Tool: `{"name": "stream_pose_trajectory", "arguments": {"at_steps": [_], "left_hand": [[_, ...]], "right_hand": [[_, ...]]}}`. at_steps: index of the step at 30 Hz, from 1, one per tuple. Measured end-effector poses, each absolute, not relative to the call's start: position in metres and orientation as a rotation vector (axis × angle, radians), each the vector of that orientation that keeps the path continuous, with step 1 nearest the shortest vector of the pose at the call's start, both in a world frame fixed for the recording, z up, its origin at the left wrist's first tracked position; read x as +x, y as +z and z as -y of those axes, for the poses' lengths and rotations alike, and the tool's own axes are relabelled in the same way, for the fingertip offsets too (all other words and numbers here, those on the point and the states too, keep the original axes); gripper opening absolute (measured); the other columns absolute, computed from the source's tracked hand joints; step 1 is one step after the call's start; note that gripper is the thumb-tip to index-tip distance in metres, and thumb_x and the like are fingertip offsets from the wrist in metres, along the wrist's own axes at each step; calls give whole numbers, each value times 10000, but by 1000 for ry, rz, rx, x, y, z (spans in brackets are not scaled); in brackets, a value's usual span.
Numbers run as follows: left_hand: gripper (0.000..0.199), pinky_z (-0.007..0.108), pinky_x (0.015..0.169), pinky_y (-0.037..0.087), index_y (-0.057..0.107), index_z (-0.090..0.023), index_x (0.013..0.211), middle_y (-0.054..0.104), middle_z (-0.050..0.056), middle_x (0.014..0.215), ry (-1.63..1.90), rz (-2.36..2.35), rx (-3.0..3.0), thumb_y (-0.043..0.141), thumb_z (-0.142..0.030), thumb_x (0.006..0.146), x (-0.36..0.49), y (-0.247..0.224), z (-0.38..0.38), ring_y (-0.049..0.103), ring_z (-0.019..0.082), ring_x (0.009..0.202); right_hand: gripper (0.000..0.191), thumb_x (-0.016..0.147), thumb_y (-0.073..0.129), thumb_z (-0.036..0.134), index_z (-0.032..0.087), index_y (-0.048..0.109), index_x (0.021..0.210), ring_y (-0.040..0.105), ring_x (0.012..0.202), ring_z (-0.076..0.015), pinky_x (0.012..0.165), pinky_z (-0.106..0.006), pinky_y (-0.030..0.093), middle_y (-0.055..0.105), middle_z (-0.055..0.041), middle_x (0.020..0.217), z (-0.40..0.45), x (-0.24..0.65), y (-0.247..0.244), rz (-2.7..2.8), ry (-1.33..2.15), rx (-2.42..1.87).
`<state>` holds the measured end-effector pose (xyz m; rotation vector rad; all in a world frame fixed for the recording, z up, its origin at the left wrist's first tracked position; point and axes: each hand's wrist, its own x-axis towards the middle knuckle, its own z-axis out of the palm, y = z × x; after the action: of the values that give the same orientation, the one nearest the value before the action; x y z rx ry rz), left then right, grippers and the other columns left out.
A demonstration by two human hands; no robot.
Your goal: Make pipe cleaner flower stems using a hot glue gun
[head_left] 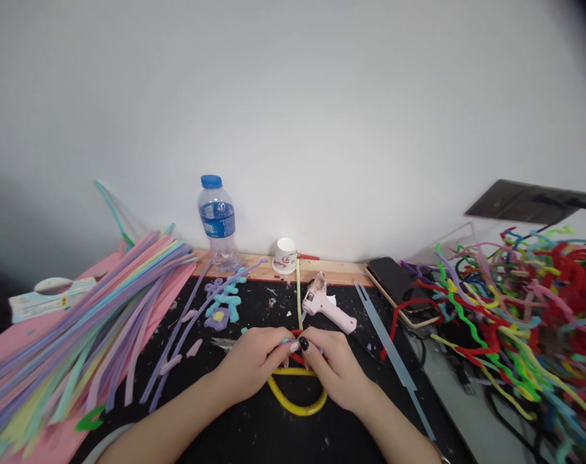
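Fingertips of my left hand and my right hand meet in a pinch at the middle of the black mat. From between them a pale yellow pipe cleaner runs up toward the paper cup. A small bluish bit shows at the left fingertips; most of what is pinched is hidden. Below the hands lies a yellow loop-shaped handle, with red parts behind the fingers. A pale pink glue gun lies just beyond my right hand. Metal blades poke out beside my left hand.
Pastel pipe cleaners fan out at left; a bright tangle of them fills the right. A water bottle and paper cup stand by the wall. Purple and teal fuzzy pieces, a phone and translucent strip lie around.
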<state>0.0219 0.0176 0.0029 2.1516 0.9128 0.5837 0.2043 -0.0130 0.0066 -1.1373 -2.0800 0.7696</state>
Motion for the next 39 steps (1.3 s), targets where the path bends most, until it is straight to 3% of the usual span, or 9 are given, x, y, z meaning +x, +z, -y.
{"name": "stream_pose_trajectory", "arguments": {"at_steps": [7, 25, 33, 39], "left_hand": [[328, 231, 660, 410, 553, -170, 723, 628, -3, 668, 594, -921, 2153, 335, -257, 952, 22, -1, -18, 581, 127, 651], [348, 230, 646, 403, 545, -166, 689, 601, -2, 633, 603, -955, 2172, 339, -265, 951, 22, -3, -19, 558, 127, 622], [176, 229, 675, 414, 597, -174, 903, 633, -1, 775, 607, -956, 2055, 440, -252, 918, 23, 7, -19, 583, 141, 726], [191, 252, 774, 417, 581, -188, 992, 654, 23, 924, 641, -916, 2018, 410, -247, 929, 23, 10, -19, 587, 160, 858]], "right_hand": [[286, 952, 334, 214, 188, 469, 701, 447, 564, -117, 549, -233, 334, 452, 27, 610, 13, 204, 7, 2080, 777, -1143], [299, 954, 328, 215, 194, 403, 665, 425, 544, -109, 545, -233, 313, 433, 34, 596, 12, 204, 6, 2071, 760, -1136], [326, 962, 315, 241, 195, 413, 654, 438, 548, -117, 548, -244, 314, 461, 23, 596, 11, 205, 6, 2045, 751, -1165], [330, 960, 323, 252, 193, 416, 649, 437, 543, -116, 543, -243, 313, 464, 22, 590, 11, 205, 4, 2029, 742, -1159]]}}
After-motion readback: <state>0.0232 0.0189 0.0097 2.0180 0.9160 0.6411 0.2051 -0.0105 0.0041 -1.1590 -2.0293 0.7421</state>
